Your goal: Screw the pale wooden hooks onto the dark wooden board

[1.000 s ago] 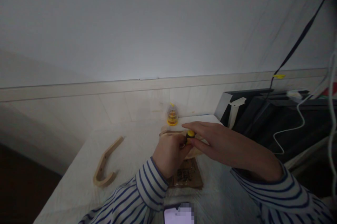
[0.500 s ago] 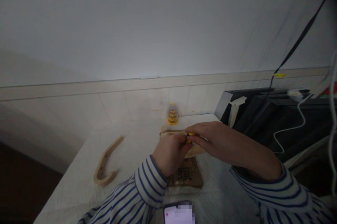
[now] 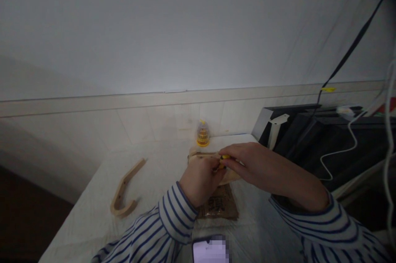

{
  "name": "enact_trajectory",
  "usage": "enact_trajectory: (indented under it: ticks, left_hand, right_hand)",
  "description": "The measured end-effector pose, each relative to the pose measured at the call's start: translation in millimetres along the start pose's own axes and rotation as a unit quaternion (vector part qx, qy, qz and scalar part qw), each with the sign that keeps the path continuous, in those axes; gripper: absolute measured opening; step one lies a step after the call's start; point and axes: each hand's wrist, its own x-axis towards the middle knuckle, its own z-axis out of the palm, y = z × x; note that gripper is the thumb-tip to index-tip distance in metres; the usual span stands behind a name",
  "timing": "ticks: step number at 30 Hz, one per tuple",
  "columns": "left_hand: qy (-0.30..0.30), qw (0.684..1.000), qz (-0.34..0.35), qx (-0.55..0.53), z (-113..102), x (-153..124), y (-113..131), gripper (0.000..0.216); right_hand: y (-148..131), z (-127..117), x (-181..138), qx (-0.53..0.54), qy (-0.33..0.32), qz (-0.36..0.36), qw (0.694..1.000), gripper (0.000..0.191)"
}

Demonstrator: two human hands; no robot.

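Observation:
My left hand (image 3: 200, 180) is closed around something at the near edge of a pale wooden piece (image 3: 202, 155) on the white table (image 3: 154, 189); what it grips is hidden. My right hand (image 3: 253, 164) reaches in from the right, its fingers pinched on the yellow cap of a small screwdriver (image 3: 224, 157) that stands over the wooden piece. Both hands meet at that spot. Both sleeves are white with blue stripes.
A curved wooden hook-shaped part (image 3: 125, 191) lies on the table to the left. A small yellow bit holder (image 3: 202, 135) stands by the wall. A brown paper packet (image 3: 219, 207) lies under my hands, a phone (image 3: 210, 250) at the near edge. Dark equipment and cables (image 3: 334, 139) fill the right.
My right hand's fingers have curled down over the yellow screwdriver cap, which showed more fully a second ago. My left hand has hardly moved.

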Motion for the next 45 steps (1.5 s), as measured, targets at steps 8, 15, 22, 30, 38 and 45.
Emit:
enact_trajectory:
  ticks: [8,15,22,30,38,45]
  left_hand:
    - [0.029,0.999,-0.022,0.011,-3.3,0.1,4.3,0.019]
    - [0.03,0.999,-0.016,0.027,-1.6,0.4,0.7,0.02]
    - [0.026,1.0,-0.01,0.009,-3.4,0.9,3.4,0.019]
    - [0.015,1.0,0.0,-0.005,-2.3,0.6,1.9,0.015]
    - [0.013,0.999,0.021,-0.024,-0.9,1.0,-1.0,0.012]
    - [0.005,0.998,0.031,-0.049,-2.4,1.9,-0.4,0.011]
  right_hand:
    - [-0.7,4.3,2.4,0.005,-0.001,-0.007,1.0,0.021]
    - [3.1,6.0,1.3,0.014,0.012,-0.028,0.999,0.025]
    - [1.0,1.5,0.1,0.014,-0.008,-0.033,0.999,0.023]
    - [1.9,1.4,0.5,0.005,-0.008,-0.005,1.0,0.024]
    - [2.0,1.9,0.9,0.008,-0.01,0.002,1.0,0.022]
    - [2.8,2.9,1.0,-0.002,-0.008,0.004,1.0,0.02]
